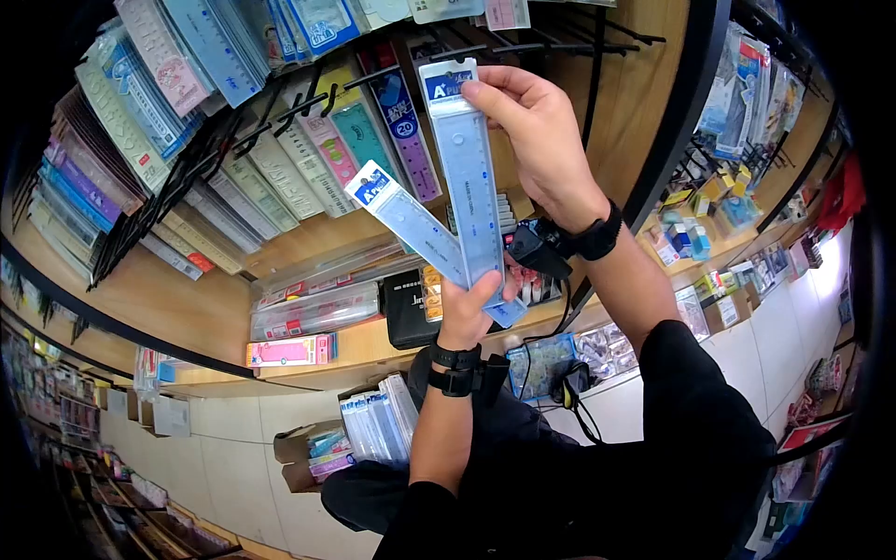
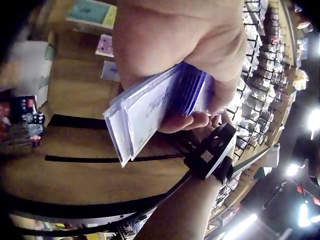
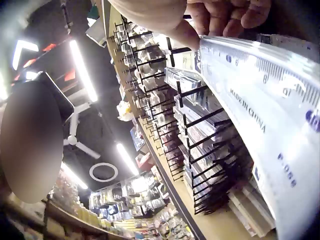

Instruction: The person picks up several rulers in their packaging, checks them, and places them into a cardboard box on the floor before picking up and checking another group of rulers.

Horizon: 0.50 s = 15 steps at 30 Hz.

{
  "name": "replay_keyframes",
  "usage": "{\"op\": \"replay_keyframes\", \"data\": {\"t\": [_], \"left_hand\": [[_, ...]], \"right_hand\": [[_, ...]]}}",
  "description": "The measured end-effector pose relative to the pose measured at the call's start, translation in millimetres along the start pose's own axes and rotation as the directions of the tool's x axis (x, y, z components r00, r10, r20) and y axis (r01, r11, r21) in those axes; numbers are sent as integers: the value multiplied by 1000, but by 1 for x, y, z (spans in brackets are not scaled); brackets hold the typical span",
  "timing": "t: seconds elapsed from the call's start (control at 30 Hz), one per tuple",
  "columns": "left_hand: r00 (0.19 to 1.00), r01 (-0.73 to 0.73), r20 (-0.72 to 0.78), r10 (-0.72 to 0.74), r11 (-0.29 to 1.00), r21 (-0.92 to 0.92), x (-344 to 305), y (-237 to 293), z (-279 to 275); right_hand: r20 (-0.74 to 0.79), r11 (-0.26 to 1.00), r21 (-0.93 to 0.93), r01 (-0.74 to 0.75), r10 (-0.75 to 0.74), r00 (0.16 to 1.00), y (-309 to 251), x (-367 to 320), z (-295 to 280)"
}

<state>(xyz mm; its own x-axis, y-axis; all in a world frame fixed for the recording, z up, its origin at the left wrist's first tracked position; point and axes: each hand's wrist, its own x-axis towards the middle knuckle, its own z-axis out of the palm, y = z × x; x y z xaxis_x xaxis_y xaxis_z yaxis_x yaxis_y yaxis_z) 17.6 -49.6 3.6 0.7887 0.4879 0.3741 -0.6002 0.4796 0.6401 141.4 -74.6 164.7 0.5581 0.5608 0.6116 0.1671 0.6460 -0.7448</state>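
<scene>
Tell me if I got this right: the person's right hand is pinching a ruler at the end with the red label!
Nearly: the label is blue with white letters, not red, as the head view shows. The person's right hand is indeed pinching the ruler at that end.

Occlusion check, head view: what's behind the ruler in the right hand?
Behind that ruler: part of a tilted ruler, then shelving. The tilted ruler's overlapped stretch and whatever's directly beyond are covered.

A clear bluish ruler (image 1: 468,182) in packaging is being held nearly upright, while another packaged ruler (image 1: 415,223) is slanting left beside it
</scene>
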Motion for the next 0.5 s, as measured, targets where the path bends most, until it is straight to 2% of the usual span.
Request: {"op": "replay_keyframes", "data": {"t": [0.17,0.23,0.5], "left_hand": [[1000,2,-6,-2,1000,-25,5,1,6],[1000,-6,-9,6,999,-35,6,-1,5],[1000,-17,18,16,999,29,12,-6,2]], "right_hand": [[-44,994,88,-65,69,997,-1,0,4],[-28,976,202,-81,88,996,5,2,6],[-72,958,280,-54,77,994,8,5,11]]}}
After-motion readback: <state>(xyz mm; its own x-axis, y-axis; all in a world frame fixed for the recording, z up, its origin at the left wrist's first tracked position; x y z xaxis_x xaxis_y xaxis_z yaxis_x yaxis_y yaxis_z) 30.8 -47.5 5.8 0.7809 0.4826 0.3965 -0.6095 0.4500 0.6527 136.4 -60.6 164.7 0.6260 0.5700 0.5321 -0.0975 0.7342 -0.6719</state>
